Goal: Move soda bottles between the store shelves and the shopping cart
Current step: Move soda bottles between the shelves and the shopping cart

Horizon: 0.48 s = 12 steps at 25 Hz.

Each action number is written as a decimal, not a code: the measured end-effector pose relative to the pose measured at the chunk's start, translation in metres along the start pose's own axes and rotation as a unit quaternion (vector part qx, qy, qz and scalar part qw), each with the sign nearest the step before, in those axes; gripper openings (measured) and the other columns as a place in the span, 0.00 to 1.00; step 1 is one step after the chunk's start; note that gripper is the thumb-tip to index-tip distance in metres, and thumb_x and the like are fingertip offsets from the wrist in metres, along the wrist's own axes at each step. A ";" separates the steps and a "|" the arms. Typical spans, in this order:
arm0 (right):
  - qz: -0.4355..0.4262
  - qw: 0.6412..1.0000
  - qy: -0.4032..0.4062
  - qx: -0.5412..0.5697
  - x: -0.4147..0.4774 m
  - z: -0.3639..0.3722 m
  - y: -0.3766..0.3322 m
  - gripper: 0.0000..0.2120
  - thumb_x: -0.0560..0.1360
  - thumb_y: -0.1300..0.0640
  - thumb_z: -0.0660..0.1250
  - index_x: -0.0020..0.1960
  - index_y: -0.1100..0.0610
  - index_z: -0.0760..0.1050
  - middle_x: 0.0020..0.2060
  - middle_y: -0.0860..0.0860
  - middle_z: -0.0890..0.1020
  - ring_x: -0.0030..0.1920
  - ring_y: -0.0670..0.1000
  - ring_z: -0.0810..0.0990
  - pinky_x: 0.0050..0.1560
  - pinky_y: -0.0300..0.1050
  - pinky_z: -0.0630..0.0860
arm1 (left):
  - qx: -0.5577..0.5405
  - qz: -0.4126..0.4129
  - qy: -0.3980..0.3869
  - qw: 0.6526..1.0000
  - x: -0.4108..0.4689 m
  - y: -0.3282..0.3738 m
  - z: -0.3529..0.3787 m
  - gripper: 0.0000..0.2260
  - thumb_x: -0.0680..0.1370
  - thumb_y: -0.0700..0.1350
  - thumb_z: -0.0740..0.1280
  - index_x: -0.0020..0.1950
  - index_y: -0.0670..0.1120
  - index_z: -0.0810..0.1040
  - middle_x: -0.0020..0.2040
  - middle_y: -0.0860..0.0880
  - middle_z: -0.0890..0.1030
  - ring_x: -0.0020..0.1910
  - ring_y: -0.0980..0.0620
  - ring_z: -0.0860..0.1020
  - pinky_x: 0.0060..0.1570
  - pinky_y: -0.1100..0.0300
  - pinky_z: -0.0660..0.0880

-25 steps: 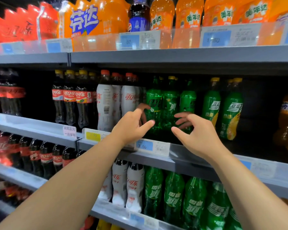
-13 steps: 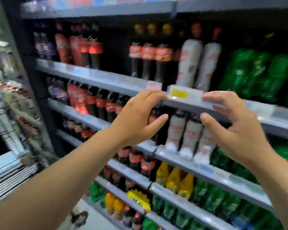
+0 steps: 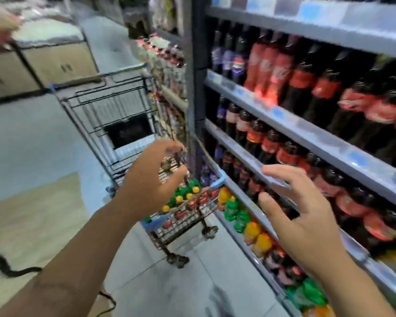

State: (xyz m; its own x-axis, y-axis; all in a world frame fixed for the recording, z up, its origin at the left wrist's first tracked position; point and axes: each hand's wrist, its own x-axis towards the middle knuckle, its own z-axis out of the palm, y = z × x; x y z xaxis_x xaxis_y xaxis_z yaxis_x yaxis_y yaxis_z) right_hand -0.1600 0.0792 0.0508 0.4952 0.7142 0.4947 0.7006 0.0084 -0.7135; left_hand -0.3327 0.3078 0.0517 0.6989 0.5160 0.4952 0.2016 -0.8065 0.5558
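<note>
The picture is motion-blurred. A wire shopping cart [image 3: 133,92] stands in the aisle left of the shelves, with several green bottles with yellow caps [image 3: 185,195] lying in its basket. My left hand [image 3: 150,179] hovers over the cart's near end, fingers spread and empty. My right hand [image 3: 300,216] is held out in front of the lower shelves, fingers straight and empty. The grey shelves [image 3: 290,126] on the right carry rows of dark cola bottles with red labels [image 3: 268,69].
Orange and green bottles [image 3: 245,221] fill the bottom shelf by the floor. Beige cabinets [image 3: 57,62] stand at the far left across the aisle. A black cable [image 3: 12,269] lies on the tiled floor at lower left.
My view has swung left and down, from the green bottles on the shelf to the cart. Both hands came away from the shelf empty and now reach toward the cart.
</note>
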 end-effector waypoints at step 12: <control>0.023 0.991 -0.037 0.123 0.134 0.221 0.130 0.16 0.77 0.50 0.68 0.63 0.41 0.73 0.62 0.38 0.75 0.63 0.48 0.79 0.61 0.44 0.77 | 0.070 -0.187 -0.016 0.980 0.049 -0.219 0.011 0.15 0.77 0.53 0.65 0.63 0.54 0.71 0.59 0.56 0.77 0.57 0.59 0.76 0.57 0.59 0.75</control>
State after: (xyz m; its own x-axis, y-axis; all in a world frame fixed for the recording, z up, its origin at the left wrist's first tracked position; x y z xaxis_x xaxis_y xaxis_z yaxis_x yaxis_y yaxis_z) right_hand -0.1159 0.3306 -0.0847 0.4780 0.7675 0.4272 0.5264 0.1390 -0.8388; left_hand -0.3353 0.5065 -0.0528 0.5783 0.7760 0.2519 0.5393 -0.5952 0.5957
